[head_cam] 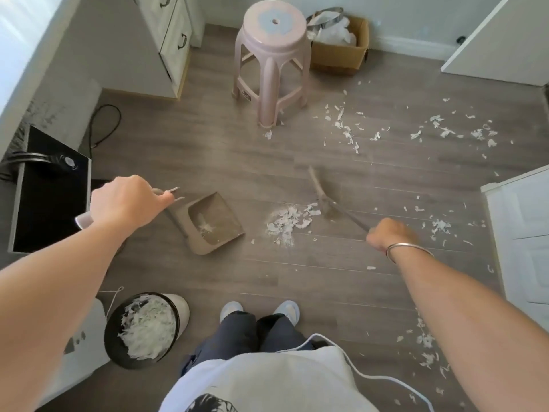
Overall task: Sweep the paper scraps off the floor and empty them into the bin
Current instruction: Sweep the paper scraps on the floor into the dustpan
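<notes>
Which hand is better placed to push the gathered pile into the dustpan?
Right. The right hand holds the broom, whose head sits just beyond the scrap pile. The left hand holds the dustpan handle, its mouth facing the pile.

one head-worn wide-angle view looks steeply down at the floor (pixel 208 150) from standing height.

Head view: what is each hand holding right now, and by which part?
The left hand grips the dustpan by the top of its long handle. The right hand is closed around the broom by its handle's upper end.
</notes>
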A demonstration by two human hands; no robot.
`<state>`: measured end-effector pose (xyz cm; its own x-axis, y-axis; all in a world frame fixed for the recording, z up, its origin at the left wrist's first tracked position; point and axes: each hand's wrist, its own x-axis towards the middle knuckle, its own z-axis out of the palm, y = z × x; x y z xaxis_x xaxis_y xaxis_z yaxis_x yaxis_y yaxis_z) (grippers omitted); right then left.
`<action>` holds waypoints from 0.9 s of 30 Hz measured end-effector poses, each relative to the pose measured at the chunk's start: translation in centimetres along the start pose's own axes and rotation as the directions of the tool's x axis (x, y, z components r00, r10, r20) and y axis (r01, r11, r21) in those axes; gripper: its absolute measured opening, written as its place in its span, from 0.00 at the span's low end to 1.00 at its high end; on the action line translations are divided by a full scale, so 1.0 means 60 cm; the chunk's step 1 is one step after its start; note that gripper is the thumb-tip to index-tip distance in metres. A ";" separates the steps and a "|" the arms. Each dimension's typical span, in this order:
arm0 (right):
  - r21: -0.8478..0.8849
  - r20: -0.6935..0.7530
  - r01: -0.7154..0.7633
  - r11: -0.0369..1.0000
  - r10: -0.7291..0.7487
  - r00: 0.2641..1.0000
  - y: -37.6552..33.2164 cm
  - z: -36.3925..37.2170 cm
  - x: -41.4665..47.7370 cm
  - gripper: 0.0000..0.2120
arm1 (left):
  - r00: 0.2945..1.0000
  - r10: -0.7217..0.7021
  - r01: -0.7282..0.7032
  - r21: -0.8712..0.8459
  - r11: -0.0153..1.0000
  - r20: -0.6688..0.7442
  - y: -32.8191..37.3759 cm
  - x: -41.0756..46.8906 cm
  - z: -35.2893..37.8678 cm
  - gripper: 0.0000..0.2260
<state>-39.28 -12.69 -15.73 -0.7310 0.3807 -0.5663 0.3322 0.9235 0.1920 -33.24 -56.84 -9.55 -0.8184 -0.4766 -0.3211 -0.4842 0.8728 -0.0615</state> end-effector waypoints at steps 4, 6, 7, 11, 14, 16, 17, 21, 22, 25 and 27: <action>-0.041 0.038 -0.032 0.999 0.033 0.999 -0.003 0.028 -0.006 0.15 | 0.999 0.038 -0.040 0.061 0.997 0.038 -0.025 -0.007 0.007 0.24; -0.025 0.067 -0.059 0.998 0.061 0.996 -0.005 0.051 -0.009 0.15 | 0.997 0.033 -0.036 0.046 0.998 0.067 -0.040 -0.013 0.015 0.23; -0.019 0.081 -0.061 0.998 0.063 0.995 -0.006 0.062 -0.012 0.15 | 0.996 0.040 -0.044 0.050 0.998 0.081 -0.046 -0.017 0.019 0.23; 0.067 0.209 -0.072 0.995 0.057 0.976 -0.010 0.103 -0.024 0.15 | 0.986 0.099 -0.112 0.094 0.989 0.131 -0.061 -0.024 0.030 0.24; 0.146 0.341 -0.121 0.982 0.064 0.938 -0.023 0.114 -0.028 0.11 | 0.981 0.106 -0.120 0.075 0.990 0.161 -0.069 -0.024 0.038 0.24; 0.209 0.415 -0.161 0.965 0.062 0.908 -0.032 0.119 -0.025 0.14 | 0.980 0.106 -0.121 0.082 0.989 0.170 -0.067 -0.026 0.046 0.23; 0.230 0.423 -0.163 0.959 0.052 0.905 -0.035 0.122 -0.024 0.16 | 0.980 0.106 -0.121 0.080 0.989 0.169 -0.065 -0.027 0.051 0.23; 0.281 0.384 -0.127 0.951 0.010 0.923 -0.038 0.133 -0.028 0.16 | 0.982 0.084 -0.091 0.032 0.995 0.168 -0.059 -0.028 0.070 0.22; 0.275 0.386 -0.101 0.956 -0.014 0.923 -0.039 0.137 -0.030 0.16 | 0.984 0.077 -0.080 0.015 0.997 0.161 -0.056 -0.029 0.073 0.23; 0.236 0.415 -0.025 0.971 -0.077 0.907 -0.052 0.149 -0.045 0.16 | 0.987 0.067 -0.067 -0.004 0.998 0.145 -0.045 -0.036 0.082 0.23; 0.241 0.445 0.010 0.971 -0.120 0.887 -0.068 0.156 -0.063 0.14 | 0.987 0.068 -0.067 -0.012 0.998 0.143 -0.038 -0.043 0.088 0.22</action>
<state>-32.31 -18.33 -21.87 -0.4231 0.2057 -0.8824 0.4583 0.8887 -0.0126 -28.42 -57.06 -13.58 -0.7967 -0.3962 -0.4563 -0.4318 0.9015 -0.0289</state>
